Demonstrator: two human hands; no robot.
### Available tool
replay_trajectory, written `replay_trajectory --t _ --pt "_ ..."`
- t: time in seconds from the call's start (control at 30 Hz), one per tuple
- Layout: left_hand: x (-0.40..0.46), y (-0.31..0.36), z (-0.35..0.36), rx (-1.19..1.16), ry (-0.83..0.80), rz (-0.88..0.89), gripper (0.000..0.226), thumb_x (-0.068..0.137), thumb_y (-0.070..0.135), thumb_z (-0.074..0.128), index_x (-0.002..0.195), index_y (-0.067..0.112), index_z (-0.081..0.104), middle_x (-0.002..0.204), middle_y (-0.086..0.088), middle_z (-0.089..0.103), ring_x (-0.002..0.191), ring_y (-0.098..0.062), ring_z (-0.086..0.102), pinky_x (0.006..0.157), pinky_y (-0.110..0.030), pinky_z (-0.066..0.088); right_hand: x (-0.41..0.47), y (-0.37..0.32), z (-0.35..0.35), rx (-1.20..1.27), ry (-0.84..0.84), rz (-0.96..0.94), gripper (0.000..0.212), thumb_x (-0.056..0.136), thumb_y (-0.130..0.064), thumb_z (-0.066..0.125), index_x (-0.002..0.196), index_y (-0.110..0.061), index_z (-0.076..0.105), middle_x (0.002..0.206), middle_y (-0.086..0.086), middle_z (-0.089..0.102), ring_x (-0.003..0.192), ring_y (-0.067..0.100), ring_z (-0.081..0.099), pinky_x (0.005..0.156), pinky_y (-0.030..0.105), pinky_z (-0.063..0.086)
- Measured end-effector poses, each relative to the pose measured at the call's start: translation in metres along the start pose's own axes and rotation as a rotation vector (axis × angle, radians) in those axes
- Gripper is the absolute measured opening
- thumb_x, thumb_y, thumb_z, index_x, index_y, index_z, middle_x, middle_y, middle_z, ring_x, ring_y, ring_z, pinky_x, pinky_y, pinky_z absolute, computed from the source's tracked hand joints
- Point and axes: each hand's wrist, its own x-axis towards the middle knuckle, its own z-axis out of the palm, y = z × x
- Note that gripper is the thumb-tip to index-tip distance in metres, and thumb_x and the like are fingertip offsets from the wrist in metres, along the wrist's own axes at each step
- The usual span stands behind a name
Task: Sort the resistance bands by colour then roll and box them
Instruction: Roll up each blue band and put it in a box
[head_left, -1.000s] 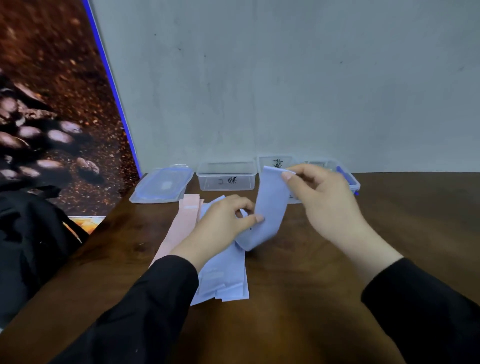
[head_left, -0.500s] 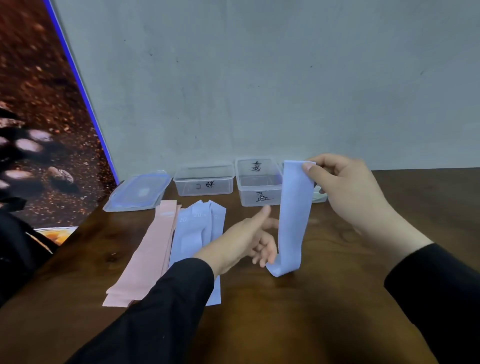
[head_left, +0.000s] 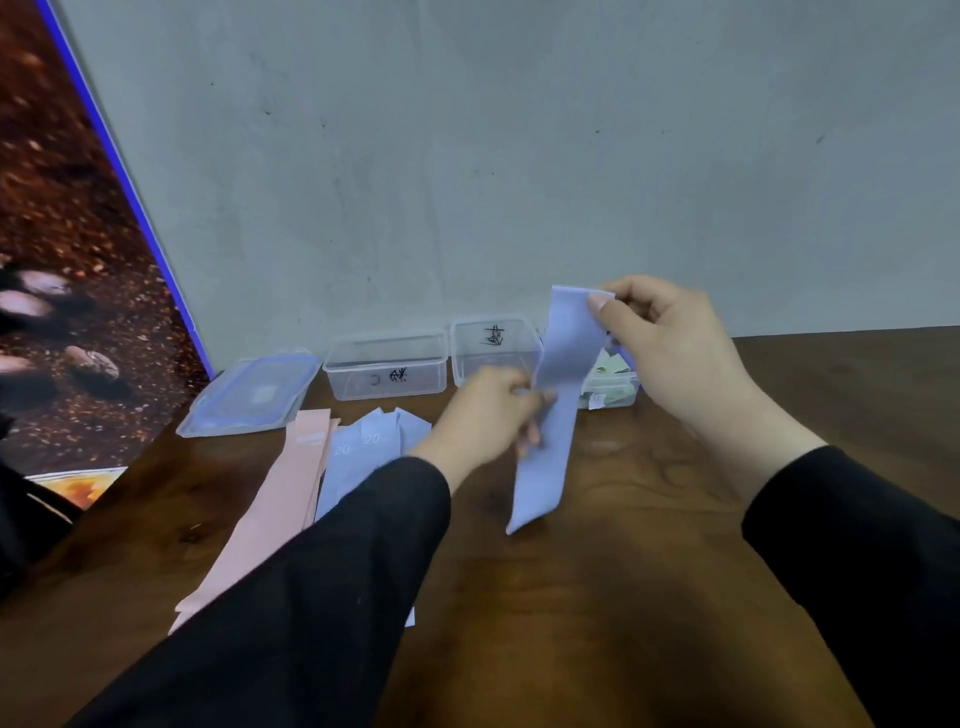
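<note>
Blue band (head_left: 553, 415) hangs above the table (head_left: 649, 597), its top pinched by your right hand (head_left: 670, 348); your left hand (head_left: 488, 415) grips its middle. Boxes (head_left: 387, 371) sit at twelve o'clock.

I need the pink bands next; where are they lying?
In the head view, the pink bands lie flat on the table's left side, beside the blue pile, just before the lid.

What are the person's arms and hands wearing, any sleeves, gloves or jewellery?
Both arms are in long black sleeves of a plain, matte fabric that end at the wrists: the left sleeve and the right sleeve. The left hand and right hand are bare, with no gloves. No rings, watch or bracelet show on the visible fingers or wrists, and the sleeves carry no visible markings.
</note>
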Motion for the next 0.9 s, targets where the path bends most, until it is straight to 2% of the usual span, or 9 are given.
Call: replay_trajectory --t 0.1,0.17,0.23,0.33,0.4,0.5,0.6,0.7,0.9 --pt "0.025 0.008 -0.013 0.017 0.061 0.088 0.028 0.094 0.030 0.062 0.094 0.002 0.065 0.091 -0.025 0.067 0.072 -0.015 0.054 0.068 -0.031 0.041 -0.004 -0.005 -0.006 0.007 0.015 -0.091 0.017 0.103 -0.023 0.059 0.093 -0.015 0.070 0.074 0.006 0.061 0.064 0.009 0.046 0.059 0.022 0.037" --pt "0.029 0.006 -0.016 0.029 0.040 0.128 0.019 0.096 0.026 0.061 0.104 0.013 0.071 0.101 -0.018 0.069 0.081 -0.014 0.054 0.074 -0.031 0.043 -0.019 -0.001 -0.008 -0.007 -0.005 -0.123 0.014 0.102 -0.022 0.060 0.093 -0.021 0.071 0.078 -0.005 0.066 0.067 0.004 0.052 0.063 0.018 0.040" --pt "0.024 -0.005 -0.013 0.086 -0.006 0.115 0.026 0.098 0.017 0.058 0.121 0.023 0.069 0.108 -0.006 0.073 0.092 -0.013 0.062 0.077 -0.025 0.045 -0.045 0.014 -0.004 -0.073 -0.069 -0.169 0.013 0.101 -0.020 0.062 0.092 -0.024 0.071 0.084 -0.018 0.067 0.076 -0.003 0.059 0.073 0.012 0.041" --pt "-0.002 -0.038 0.003 0.504 0.034 0.011 0.045 0.096 0.009 0.048 0.136 0.027 0.058 0.114 -0.006 0.071 0.103 -0.025 0.064 0.077 -0.025 0.046 -0.097 0.063 0.010 -0.177 -0.348 -0.176 0.012 0.099 -0.026 0.062 0.097 -0.027 0.074 0.106 -0.018 0.066 0.104 0.005 0.064 0.091 0.014 0.043" --pt "-0.032 -0.051 0.017 0.580 0.124 -0.025 0.041 0.098 0.011 0.046 0.133 0.027 0.057 0.114 -0.002 0.069 0.102 -0.022 0.062 0.082 -0.031 0.049 -0.130 0.095 0.017 -0.251 -0.574 -0.115 0.015 0.100 -0.036 0.061 0.102 -0.034 0.076 0.116 -0.022 0.060 0.113 0.004 0.060 0.094 0.016 0.042" --pt "-0.071 -0.058 0.034 0.556 0.109 0.160 0.031 0.101 0.017 0.050 0.127 0.027 0.062 0.114 0.009 0.064 0.102 -0.009 0.058 0.090 -0.029 0.051 -0.151 0.122 0.017 -0.327 -0.690 -0.148 0.019 0.098 -0.046 0.062 0.109 -0.038 0.074 0.123 -0.027 0.056 0.123 0.004 0.055 0.101 0.024 0.044" --pt "-0.091 -0.072 0.038 0.559 -0.006 0.292 0.025 0.102 0.021 0.051 0.120 0.025 0.068 0.116 0.013 0.062 0.106 -0.004 0.054 0.095 -0.030 0.046 -0.155 0.124 0.011 -0.356 -0.722 -0.122 0.029 0.092 -0.052 0.067 0.118 -0.041 0.071 0.131 -0.031 0.051 0.131 0.003 0.049 0.109 0.023 0.038" --pt "-0.104 -0.089 0.041 0.576 -0.111 0.359 0.024 0.103 0.027 0.050 0.114 0.026 0.071 0.114 0.015 0.060 0.104 -0.002 0.051 0.093 -0.030 0.043 -0.163 0.122 0.008 -0.383 -0.730 -0.148 0.027 0.091 -0.056 0.066 0.113 -0.042 0.068 0.135 -0.032 0.050 0.133 0.001 0.046 0.110 0.022 0.035" --pt "-0.111 -0.088 0.046 0.604 -0.122 0.453 0.019 0.101 0.030 0.051 0.103 0.026 0.070 0.105 0.013 0.059 0.098 -0.007 0.051 0.090 -0.030 0.041 -0.164 0.121 0.012 -0.433 -0.663 -0.207 0.014 0.094 -0.051 0.063 0.097 -0.037 0.068 0.119 -0.027 0.052 0.115 0.004 0.053 0.095 0.025 0.043"
